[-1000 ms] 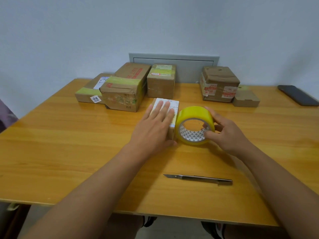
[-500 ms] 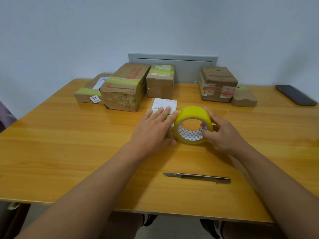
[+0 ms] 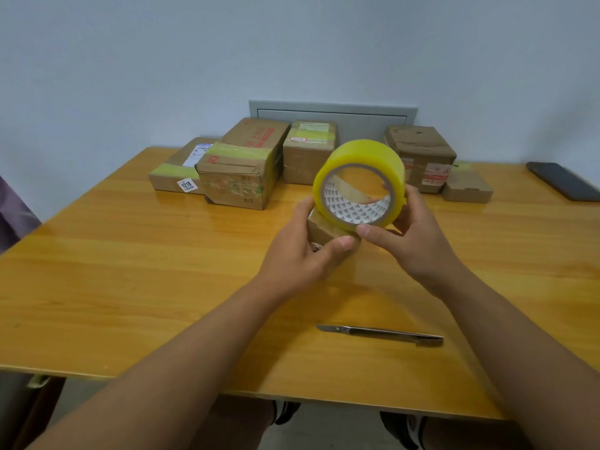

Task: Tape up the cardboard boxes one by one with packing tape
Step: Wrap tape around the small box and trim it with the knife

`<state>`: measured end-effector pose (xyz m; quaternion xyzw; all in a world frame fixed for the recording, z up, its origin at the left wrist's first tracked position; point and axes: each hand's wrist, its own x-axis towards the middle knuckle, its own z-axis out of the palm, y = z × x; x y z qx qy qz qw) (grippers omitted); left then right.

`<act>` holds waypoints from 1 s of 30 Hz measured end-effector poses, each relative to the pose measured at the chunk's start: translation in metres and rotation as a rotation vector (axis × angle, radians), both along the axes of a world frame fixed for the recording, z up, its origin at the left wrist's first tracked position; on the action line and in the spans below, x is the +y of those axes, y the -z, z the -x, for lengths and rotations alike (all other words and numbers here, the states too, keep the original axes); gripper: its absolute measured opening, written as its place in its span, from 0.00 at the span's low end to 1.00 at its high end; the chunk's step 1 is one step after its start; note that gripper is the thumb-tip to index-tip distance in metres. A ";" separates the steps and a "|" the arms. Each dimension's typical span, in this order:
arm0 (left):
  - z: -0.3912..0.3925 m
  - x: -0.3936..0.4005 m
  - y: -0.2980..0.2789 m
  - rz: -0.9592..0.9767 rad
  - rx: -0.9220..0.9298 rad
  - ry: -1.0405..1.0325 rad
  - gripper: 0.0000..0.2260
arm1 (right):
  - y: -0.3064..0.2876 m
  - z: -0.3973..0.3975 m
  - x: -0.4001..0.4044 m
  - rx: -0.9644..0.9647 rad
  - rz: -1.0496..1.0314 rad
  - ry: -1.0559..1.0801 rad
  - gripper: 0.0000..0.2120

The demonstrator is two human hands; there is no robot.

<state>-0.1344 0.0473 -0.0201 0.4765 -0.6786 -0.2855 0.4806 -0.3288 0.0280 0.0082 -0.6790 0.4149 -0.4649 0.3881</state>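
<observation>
Non-task stuff: a wooden table point(image 3: 130, 287) with a glossy orange-yellow top takes up most of the view. A metal knife point(image 3: 380, 332) lies flat on it near the front edge, blade pointing left. A dark phone point(image 3: 563, 180) sits face down at the far right, well apart from everything else. Behind the table there's a plain pale wall point(image 3: 162, 60) with a grey panel point(image 3: 334, 115) set into it, right at tabletop level. A bit of purple cloth point(image 3: 14, 216) pokes in at the left edge. Can't tell what it belongs to.
</observation>
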 end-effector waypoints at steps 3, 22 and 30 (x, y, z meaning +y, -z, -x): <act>0.008 0.000 0.006 -0.050 0.028 0.002 0.29 | 0.004 -0.009 0.001 0.017 0.013 0.040 0.25; 0.006 -0.003 0.018 -0.051 -0.101 -0.275 0.37 | -0.026 0.013 -0.010 -0.104 0.012 0.108 0.24; 0.010 -0.002 0.014 -0.068 -0.129 -0.285 0.38 | -0.020 0.033 -0.005 -0.008 -0.013 0.102 0.26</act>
